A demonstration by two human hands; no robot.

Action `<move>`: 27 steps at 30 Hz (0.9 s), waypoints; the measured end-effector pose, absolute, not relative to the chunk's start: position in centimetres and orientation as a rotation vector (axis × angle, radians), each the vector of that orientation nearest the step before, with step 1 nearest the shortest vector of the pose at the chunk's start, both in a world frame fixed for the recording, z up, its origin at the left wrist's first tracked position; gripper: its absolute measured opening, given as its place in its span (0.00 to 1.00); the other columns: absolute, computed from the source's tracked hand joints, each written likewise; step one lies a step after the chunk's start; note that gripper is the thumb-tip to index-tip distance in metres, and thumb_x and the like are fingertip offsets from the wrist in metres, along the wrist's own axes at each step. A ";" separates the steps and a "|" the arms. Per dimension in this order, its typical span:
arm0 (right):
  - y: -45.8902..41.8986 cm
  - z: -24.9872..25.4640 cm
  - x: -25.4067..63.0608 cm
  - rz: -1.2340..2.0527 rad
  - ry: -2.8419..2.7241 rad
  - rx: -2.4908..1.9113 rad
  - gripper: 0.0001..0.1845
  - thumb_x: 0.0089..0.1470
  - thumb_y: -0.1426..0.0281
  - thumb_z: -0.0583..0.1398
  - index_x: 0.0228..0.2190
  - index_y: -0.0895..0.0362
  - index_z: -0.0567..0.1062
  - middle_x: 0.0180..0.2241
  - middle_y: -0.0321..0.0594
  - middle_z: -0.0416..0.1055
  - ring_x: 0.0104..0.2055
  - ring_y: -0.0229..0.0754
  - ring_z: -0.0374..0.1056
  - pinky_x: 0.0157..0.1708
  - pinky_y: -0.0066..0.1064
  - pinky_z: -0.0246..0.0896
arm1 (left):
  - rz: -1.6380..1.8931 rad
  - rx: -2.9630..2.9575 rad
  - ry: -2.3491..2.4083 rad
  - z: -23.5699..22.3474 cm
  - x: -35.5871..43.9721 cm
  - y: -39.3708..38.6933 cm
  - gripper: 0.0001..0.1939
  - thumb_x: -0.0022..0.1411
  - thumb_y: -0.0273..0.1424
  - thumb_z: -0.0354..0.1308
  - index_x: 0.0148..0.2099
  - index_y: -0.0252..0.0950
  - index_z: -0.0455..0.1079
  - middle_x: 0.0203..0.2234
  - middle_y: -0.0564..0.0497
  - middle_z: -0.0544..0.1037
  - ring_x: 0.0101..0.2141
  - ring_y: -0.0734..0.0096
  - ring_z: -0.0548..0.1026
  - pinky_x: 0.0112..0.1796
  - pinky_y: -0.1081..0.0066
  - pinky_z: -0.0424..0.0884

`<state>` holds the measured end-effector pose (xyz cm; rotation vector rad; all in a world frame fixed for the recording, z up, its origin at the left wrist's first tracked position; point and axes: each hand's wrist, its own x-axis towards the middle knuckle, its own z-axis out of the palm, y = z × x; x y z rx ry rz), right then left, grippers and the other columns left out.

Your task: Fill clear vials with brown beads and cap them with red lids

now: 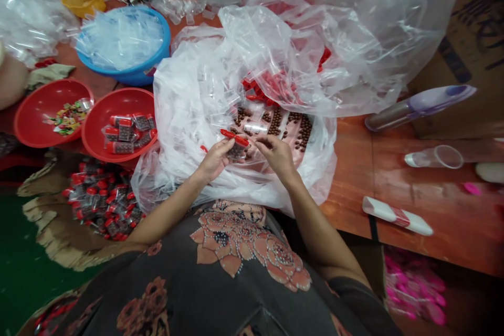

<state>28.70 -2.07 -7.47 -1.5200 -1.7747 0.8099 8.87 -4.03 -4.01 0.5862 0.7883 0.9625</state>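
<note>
My left hand (216,160) grips a small clear plastic box (236,152) with a red lid (241,140) and dark contents. A second red piece (227,133) shows by the fingertips of that hand. Just right of the box, my right hand (279,156) has its thumb and fingers pinched together; anything between them is too small to make out. Both hands are above a pink surface (258,163) strewn with brown beads (303,131). An unlidded clear box (255,127) lies among the beads. Red lids (268,86) are heaped behind, partly under plastic film.
White plastic bagging (181,115) surrounds the work spot. To the left stand a blue basin (167,44) of clear boxes, two red bowls (88,139) (23,126) and a carton of filled boxes (106,197). On the right are a bottle (417,107), a clear cup (437,157) and a white roll (397,215).
</note>
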 end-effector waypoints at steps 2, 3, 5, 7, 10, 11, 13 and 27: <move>-2.7 -5.9 28.2 0.929 -1.523 -1.359 0.13 0.57 0.62 0.63 0.42 0.55 0.79 0.38 0.40 0.79 0.38 0.42 0.74 0.41 0.37 0.71 | 0.938 0.602 0.783 -4.1 9.2 -4.1 0.17 0.57 0.40 0.67 0.44 0.33 0.78 0.35 0.42 0.82 0.37 0.61 0.80 0.37 0.65 0.77; -3.0 -5.0 27.9 0.970 -1.472 -1.303 0.13 0.57 0.61 0.63 0.41 0.54 0.79 0.37 0.40 0.80 0.38 0.42 0.75 0.41 0.38 0.72 | 0.935 0.606 0.783 -4.2 9.3 -4.1 0.18 0.57 0.40 0.67 0.44 0.33 0.78 0.35 0.42 0.82 0.37 0.62 0.80 0.37 0.65 0.77; -3.5 -3.6 27.4 0.973 -1.500 -1.245 0.10 0.58 0.62 0.63 0.39 0.53 0.80 0.37 0.39 0.80 0.39 0.42 0.75 0.44 0.39 0.72 | 0.945 0.603 0.794 -4.4 9.7 -4.2 0.17 0.57 0.40 0.67 0.42 0.33 0.78 0.35 0.43 0.82 0.36 0.63 0.80 0.38 0.65 0.76; -3.8 -2.7 27.2 0.892 -1.617 -1.218 0.09 0.60 0.63 0.61 0.39 0.50 0.81 0.38 0.38 0.80 0.42 0.43 0.75 0.47 0.42 0.71 | 0.957 0.599 0.811 -4.5 10.0 -4.4 0.16 0.56 0.40 0.67 0.41 0.32 0.78 0.33 0.44 0.81 0.34 0.65 0.79 0.36 0.66 0.76; -4.1 -2.7 27.1 0.763 -1.765 -1.131 0.09 0.62 0.65 0.60 0.41 0.46 0.81 0.41 0.38 0.79 0.46 0.45 0.74 0.51 0.46 0.70 | 0.970 0.623 0.819 -4.3 10.2 -4.6 0.18 0.55 0.40 0.68 0.44 0.33 0.78 0.34 0.45 0.81 0.34 0.66 0.79 0.34 0.69 0.74; -4.2 -2.9 27.0 0.741 -1.776 -1.098 0.09 0.62 0.65 0.60 0.41 0.46 0.81 0.41 0.38 0.79 0.47 0.45 0.74 0.51 0.46 0.71 | 0.982 0.635 0.821 -4.2 10.3 -4.6 0.19 0.55 0.40 0.69 0.45 0.33 0.78 0.34 0.46 0.81 0.34 0.67 0.79 0.33 0.70 0.74; -4.7 -3.5 26.7 0.709 -1.718 -1.066 0.10 0.63 0.66 0.59 0.41 0.47 0.80 0.42 0.39 0.79 0.47 0.45 0.74 0.51 0.46 0.71 | 1.026 0.659 0.828 -3.8 10.5 -4.7 0.20 0.54 0.40 0.69 0.47 0.34 0.78 0.35 0.47 0.81 0.33 0.69 0.78 0.32 0.72 0.73; -6.4 -5.4 26.2 0.452 -1.886 -1.077 0.35 0.59 0.60 0.63 0.64 0.43 0.60 0.59 0.43 0.68 0.61 0.54 0.65 0.61 0.53 0.66 | 1.298 0.670 0.927 -2.6 12.5 -5.3 0.10 0.63 0.37 0.62 0.45 0.39 0.77 0.40 0.49 0.81 0.43 0.69 0.77 0.42 0.71 0.73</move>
